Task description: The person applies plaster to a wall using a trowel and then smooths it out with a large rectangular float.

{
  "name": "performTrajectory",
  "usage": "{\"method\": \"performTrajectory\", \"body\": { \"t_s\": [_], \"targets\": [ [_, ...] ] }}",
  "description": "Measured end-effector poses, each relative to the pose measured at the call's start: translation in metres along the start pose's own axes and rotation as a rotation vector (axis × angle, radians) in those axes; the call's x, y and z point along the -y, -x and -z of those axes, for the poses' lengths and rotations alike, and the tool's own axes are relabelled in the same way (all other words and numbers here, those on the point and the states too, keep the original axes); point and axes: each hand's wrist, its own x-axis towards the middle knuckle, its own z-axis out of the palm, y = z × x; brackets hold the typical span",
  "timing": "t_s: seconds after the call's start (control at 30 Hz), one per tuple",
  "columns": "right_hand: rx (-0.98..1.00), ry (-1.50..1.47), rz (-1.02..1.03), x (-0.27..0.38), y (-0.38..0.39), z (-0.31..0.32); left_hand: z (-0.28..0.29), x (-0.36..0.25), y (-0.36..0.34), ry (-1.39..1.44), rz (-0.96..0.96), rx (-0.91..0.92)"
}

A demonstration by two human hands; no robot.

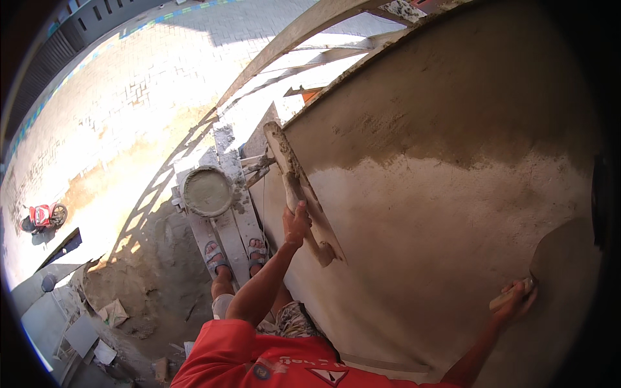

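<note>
My left hand (297,224) is closed round the grip of a long wooden plastering float (283,153), which is smeared with wet mortar. The float stands out at a slant along the wall's left side; I cannot tell if its face touches the wall. At the right, my right hand (515,300) grips the wooden handle of a trowel (561,253). Its broad grey blade lies against or very near the plastered wall (414,220). The wall is dark and damp higher up, with a paler band below. A round bucket of grey mortar (207,191) stands beyond my feet.
I stand in sandals on narrow scaffold planks (228,226) high above the ground. Curved beams (284,52) run past the wall's top edge. Below are a heap of sand (139,284), a torn bag (114,313), a red motorbike (44,216) and sunlit paving (116,103).
</note>
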Motion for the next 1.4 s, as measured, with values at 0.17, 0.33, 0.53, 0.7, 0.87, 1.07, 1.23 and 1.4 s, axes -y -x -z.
{"method": "performTrajectory", "body": {
  "t_s": [0.17,0.33,0.53,0.7,0.87,1.07,1.23,1.4],
  "targets": [
    [-0.283,-0.078,0.005,-0.027,-0.034,0.067,-0.097,0.057,-0.037,-0.041,0.093,-0.006],
    [-0.360,-0.204,0.101,-0.033,-0.043,0.100,-0.155,0.067,-0.060,-0.122,0.072,0.026],
    [0.085,-0.372,0.368,-0.043,-0.058,0.123,-0.192,0.004,-0.065,-0.242,-0.019,0.033],
    [0.285,-0.421,0.498,-0.057,-0.073,0.119,-0.187,0.054,-0.018,-0.374,-0.204,0.022],
    [0.335,-0.223,0.593,-0.048,-0.077,0.127,-0.188,0.061,0.014,-0.220,0.235,-0.049],
    [0.198,-0.299,0.456,-0.041,-0.063,0.115,-0.212,0.005,0.005,-0.303,0.031,0.068],
    [0.294,-0.406,0.547,-0.089,-0.094,0.150,-0.199,0.046,0.038,-0.306,0.141,-0.029],
    [0.040,-0.409,0.283,-0.042,-0.059,0.117,-0.225,-0.025,0.020,-0.325,0.003,0.070]
  ]
}}
